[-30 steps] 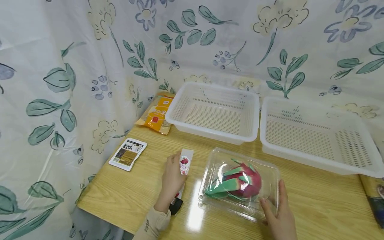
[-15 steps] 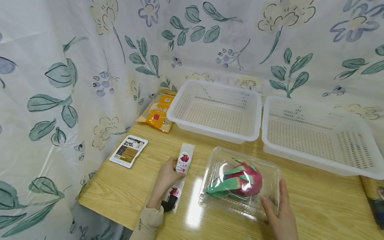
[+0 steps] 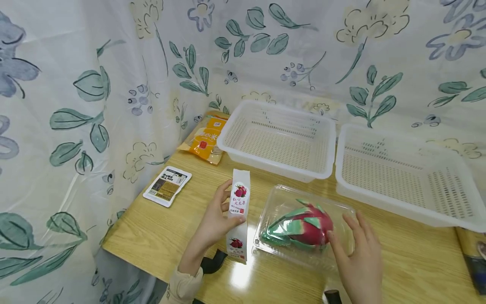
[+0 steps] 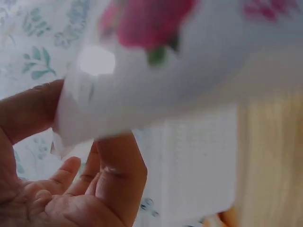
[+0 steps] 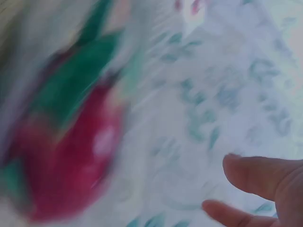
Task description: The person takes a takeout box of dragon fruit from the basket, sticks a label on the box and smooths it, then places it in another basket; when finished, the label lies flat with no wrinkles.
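Note:
My left hand [image 3: 215, 217] pinches a white strip of stickers [image 3: 238, 226] between thumb and fingers. Red dragon fruit pictures and writing are printed on the strip, which is held up over the table. Close in the left wrist view, the sticker strip [image 4: 189, 80] looms blurred above the curled fingers. To its right lies a clear plastic clamshell box [image 3: 281, 198] with a red and green dragon fruit [image 3: 317, 228] inside. My right hand [image 3: 358, 253] hovers at the box's right side with fingers spread. In the right wrist view the dragon fruit [image 5: 80, 156] is blurred, apart from the thumb.
Two white perforated baskets [image 3: 273, 166] [image 3: 398, 207] stand along the back by the floral curtain [image 3: 265, 76]. An orange food bag [image 3: 206, 137] leans by the left basket. A small white packet [image 3: 167, 185] lies near the table's left edge. Another package [image 3: 472, 261] shows at far right.
My left hand has lifted the sticker strip off the table and turned it upright toward me. My right hand has let go of the clamshell box's right edge and opened.

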`<state>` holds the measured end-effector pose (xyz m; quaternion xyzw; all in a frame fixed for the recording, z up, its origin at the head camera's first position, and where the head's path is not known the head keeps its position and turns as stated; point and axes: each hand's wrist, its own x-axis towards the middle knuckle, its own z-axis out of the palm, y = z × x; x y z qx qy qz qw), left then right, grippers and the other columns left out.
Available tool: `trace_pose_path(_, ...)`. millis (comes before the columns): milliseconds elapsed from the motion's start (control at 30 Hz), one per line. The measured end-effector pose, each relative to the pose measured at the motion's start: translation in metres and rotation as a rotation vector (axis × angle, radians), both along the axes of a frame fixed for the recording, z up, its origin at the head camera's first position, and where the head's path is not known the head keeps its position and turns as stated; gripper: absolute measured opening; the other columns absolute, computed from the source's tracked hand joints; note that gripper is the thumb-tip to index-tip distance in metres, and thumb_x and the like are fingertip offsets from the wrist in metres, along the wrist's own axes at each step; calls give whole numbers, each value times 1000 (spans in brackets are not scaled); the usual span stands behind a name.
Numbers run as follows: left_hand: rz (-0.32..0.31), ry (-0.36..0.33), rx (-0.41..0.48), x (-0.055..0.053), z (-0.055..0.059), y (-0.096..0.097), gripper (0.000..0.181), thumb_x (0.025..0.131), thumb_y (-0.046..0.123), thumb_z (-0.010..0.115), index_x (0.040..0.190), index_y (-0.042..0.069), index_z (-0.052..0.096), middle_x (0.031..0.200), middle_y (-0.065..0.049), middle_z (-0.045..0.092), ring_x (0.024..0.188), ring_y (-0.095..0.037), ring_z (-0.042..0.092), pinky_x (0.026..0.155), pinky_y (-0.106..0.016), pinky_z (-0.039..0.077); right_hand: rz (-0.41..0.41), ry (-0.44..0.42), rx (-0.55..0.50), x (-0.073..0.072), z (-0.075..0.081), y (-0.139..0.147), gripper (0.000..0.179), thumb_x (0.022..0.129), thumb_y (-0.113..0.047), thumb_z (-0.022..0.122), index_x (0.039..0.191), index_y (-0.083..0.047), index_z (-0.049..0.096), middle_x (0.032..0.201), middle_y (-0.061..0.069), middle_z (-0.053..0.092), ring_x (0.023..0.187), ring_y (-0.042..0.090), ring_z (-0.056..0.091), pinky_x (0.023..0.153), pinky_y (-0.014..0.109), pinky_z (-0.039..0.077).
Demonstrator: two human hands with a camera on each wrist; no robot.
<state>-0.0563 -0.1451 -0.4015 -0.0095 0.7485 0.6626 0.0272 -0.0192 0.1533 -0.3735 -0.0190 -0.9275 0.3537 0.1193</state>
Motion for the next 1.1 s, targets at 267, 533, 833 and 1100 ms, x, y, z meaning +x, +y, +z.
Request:
trace_pose_path(267,-205,137,64,22,29,19,94,76,-12,70,152,14,20,139,-27,48,104,-37,61,68,-30,60,406,514,-370,-13,34,-68,50,68,18,75,113,0,67,116,14,68,100,-2,60,84,8,49)
trace_pose_path(533,-379,265,120,32,39,34,78,80,-8,70,145,6,30,128,-30,56,97,-15,65,65,-32,60,435,544,-383,-12,41,-96,54,68,11,79,117,-7,67,113,10,71,100,10,62,84,17,49)
trace_pose_path(833,-457,333,146,31,36,40,60,80,-11,66,132,-3,37,119,-33,57,94,-4,61,64,-32,60,382,538,-399,-13,37,-98,48,69,13,77,114,-3,67,101,11,72,95,6,63,80,16,52)
trace_pose_path(1100,-422,302,134,33,37,43,69,81,-11,66,139,0,30,126,-32,54,95,-4,62,67,-31,60,338,573,-424,-16,34,-98,43,68,16,77,108,1,69,89,13,71,84,7,65,77,14,52)
